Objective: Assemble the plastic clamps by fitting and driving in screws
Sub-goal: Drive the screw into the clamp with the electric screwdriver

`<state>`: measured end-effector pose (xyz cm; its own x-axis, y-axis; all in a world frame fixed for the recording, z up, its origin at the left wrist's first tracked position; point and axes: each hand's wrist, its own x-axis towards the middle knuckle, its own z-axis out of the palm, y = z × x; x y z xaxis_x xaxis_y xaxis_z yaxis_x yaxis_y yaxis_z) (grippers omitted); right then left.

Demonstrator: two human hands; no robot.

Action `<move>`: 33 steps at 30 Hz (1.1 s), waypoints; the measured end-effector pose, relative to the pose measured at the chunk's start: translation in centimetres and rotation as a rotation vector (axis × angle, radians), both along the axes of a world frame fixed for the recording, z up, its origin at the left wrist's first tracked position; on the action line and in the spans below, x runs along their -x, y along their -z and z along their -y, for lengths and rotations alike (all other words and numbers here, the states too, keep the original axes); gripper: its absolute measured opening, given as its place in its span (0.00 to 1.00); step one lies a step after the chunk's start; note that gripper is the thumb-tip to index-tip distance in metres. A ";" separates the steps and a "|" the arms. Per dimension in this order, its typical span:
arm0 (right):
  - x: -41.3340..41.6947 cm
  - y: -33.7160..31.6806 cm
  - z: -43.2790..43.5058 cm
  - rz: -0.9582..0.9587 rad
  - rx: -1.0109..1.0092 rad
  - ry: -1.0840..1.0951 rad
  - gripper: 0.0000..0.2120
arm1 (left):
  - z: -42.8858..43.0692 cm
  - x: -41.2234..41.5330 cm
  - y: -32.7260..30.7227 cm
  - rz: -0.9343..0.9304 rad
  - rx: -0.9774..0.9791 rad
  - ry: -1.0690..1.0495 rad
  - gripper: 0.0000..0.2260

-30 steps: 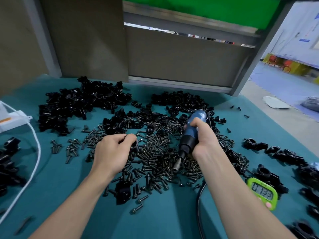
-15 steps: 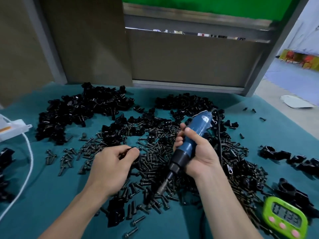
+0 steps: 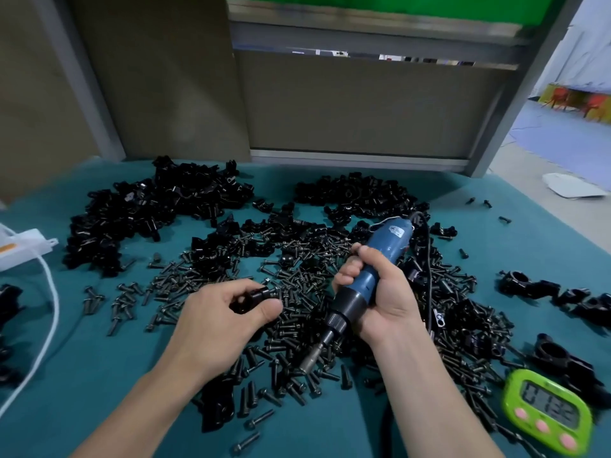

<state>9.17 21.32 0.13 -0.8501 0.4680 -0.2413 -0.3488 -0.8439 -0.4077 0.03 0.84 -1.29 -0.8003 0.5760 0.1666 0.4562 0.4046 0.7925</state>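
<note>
Teal table (image 3: 82,375), seen from above, backed by grey panels. Two heaps of black clamp halves lie at the far side, the larger heap (image 3: 148,213) to the left and the smaller heap (image 3: 357,196) to the right. A wide scatter of dark screws (image 3: 297,312) covers the middle and runs under both hands. Joined clamps (image 3: 529,285) sit in a loose row near the right edge. A white cable (image 3: 49,292) curves along the left edge. The right hand (image 3: 386,292) is wrapped around a blue driver (image 3: 388,242), which is tilted with its bit (image 3: 309,361) pointing down and left, just above the screws. The left hand (image 3: 215,312) pinches one small clamp (image 3: 253,297) between thumb and fingers, just left of the driver and apart from the bit. A green timer (image 3: 549,413) lies at the near right.
</note>
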 end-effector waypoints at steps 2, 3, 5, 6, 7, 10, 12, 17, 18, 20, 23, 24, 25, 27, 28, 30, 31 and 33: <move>0.1 0.1 0.1 0.038 -0.052 0.070 0.13 | 0.1 -0.1 -0.1 -0.016 0.005 0.024 0.14; 0.2 0.0 0.1 0.038 -0.060 0.109 0.11 | 0.3 -0.1 0.0 -0.025 0.009 0.034 0.14; 0.2 -0.3 0.0 0.020 -0.058 0.190 0.07 | 0.4 -0.1 0.1 -0.039 0.015 0.049 0.12; 0.2 -0.4 -0.1 0.007 -0.046 0.229 0.07 | 0.4 -0.1 0.1 -0.043 0.012 0.056 0.13; 0.2 -0.6 -0.3 -0.002 -0.035 0.265 0.07 | 0.4 -0.1 0.2 -0.045 0.006 0.062 0.15; 0.3 -0.7 -0.6 -0.007 -0.007 0.346 0.07 | 0.4 0.0 0.3 -0.058 -0.011 0.076 0.17; 0.3 -0.5 -0.7 0.007 0.022 0.388 0.07 | 0.5 0.1 0.4 -0.064 -0.018 0.102 0.18; 0.4 -0.4 -1.0 -0.004 0.106 0.432 0.08 | 0.6 0.1 0.4 -0.031 0.010 0.203 0.23; 0.4 -0.4 -1.0 -0.010 0.115 0.435 0.08 | 0.5 0.0 0.5 -0.031 0.026 0.218 0.23; 0.5 -0.4 -1.0 -0.017 0.126 0.435 0.08 | 0.3 -0.1 0.6 -0.044 0.059 0.237 0.22; 0.5 -0.3 -0.8 -0.015 0.128 0.425 0.08 | 0.3 -0.2 0.6 -0.053 0.070 0.239 0.23; 0.5 -0.3 -0.8 -0.014 0.129 0.421 0.08 | 0.3 -0.2 0.6 -0.046 0.061 0.238 0.23; 0.5 -0.3 -0.8 -0.013 0.131 0.416 0.09 | 0.3 -0.2 0.6 -0.037 0.049 0.240 0.23; 0.5 -0.3 -0.8 -0.017 0.138 0.404 0.10 | 0.4 -0.1 0.6 -0.017 0.031 0.248 0.25; 0.4 -0.3 -0.8 -0.022 0.142 0.398 0.10 | 0.3 -0.1 0.5 -0.010 0.024 0.252 0.26; 0.4 -0.3 -0.8 -0.033 0.154 0.388 0.10 | 0.3 -0.1 0.5 0.006 0.011 0.263 0.28; 0.3 -0.3 -0.8 -0.036 0.161 0.386 0.10 | 0.2 -0.1 0.5 0.016 0.003 0.269 0.28; 0.2 -0.4 -0.7 -0.045 0.174 0.380 0.11 | 0.1 -0.2 0.5 0.028 -0.011 0.283 0.30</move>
